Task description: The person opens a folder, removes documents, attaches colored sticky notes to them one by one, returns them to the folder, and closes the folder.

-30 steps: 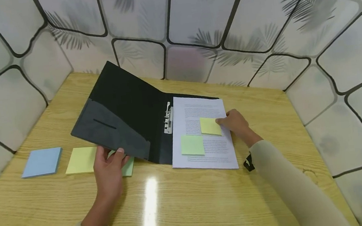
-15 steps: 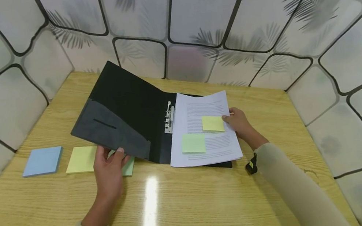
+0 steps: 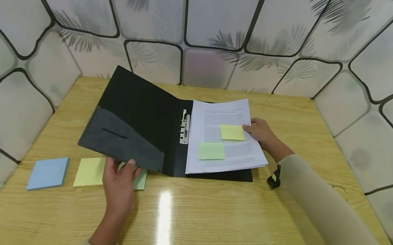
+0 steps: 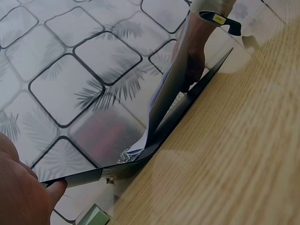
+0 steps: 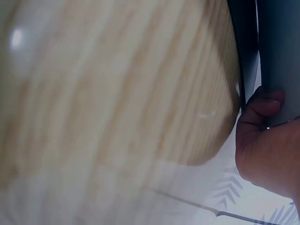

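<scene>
A black ring binder (image 3: 137,104) lies open, its front cover tilted up off the table. By the cover's lower edge, my left hand (image 3: 118,184) pinches it between thumb and fingers. My right hand (image 3: 262,133) grips the right edge of a stack of printed paper (image 3: 234,162), thumb on top. In the left wrist view the stack (image 4: 164,91) stands raised above the back cover (image 4: 201,89). A yellow sticky note (image 3: 232,132) and a green sticky note (image 3: 211,151) are on the top sheet. Beside the stack shows the metal ring clip (image 3: 184,127).
On the wooden table (image 3: 207,221), left of the binder, lie a blue sticky pad (image 3: 48,173) and a yellow sticky pad (image 3: 88,171). A green pad (image 3: 139,181) is partly hidden behind my left hand. Patterned panels (image 3: 208,25) border the table's back and sides.
My right hand has lifted the paper stack's right side and shifted it up and slightly right, baring the back cover's lower edge. My left hand keeps its hold on the front cover.
</scene>
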Tool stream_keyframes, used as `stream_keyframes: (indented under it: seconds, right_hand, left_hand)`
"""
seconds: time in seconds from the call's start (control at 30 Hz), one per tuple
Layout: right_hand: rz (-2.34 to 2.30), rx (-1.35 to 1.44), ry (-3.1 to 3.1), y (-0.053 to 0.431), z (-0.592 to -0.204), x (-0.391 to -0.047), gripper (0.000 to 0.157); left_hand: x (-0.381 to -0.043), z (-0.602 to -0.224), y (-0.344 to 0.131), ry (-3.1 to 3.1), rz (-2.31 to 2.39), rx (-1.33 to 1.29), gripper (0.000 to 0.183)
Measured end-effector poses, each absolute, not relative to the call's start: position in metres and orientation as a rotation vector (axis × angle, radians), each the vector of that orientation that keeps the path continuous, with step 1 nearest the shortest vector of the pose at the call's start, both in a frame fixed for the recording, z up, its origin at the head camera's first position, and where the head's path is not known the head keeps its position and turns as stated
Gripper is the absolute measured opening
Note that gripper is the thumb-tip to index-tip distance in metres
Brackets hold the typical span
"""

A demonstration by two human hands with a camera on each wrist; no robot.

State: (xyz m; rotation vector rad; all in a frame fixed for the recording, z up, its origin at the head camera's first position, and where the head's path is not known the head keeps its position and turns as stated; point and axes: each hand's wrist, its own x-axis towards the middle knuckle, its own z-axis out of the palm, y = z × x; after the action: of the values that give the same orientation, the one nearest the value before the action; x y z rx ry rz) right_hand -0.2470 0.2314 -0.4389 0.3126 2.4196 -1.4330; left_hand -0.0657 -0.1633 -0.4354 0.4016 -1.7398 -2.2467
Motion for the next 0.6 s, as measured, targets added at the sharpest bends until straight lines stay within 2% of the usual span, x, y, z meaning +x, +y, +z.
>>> stream_keyframes:
  seconds: [0.33,0.6]
  right_hand:
    - [-1.415,0.323,2.424,0.2333,-0.4391,-0.2496,0.053]
    - [-1.471,0.369,2.374,0.2296,-0.4397,-0.2496,0.05]
  left_hand:
    - [-0.0673,-0.4351,-0.1615,-1.726,-2.249,0.419,0.05]
    - [-0.0675,-0.4356,-0.1614,-1.736,-2.247,0.421,0.049]
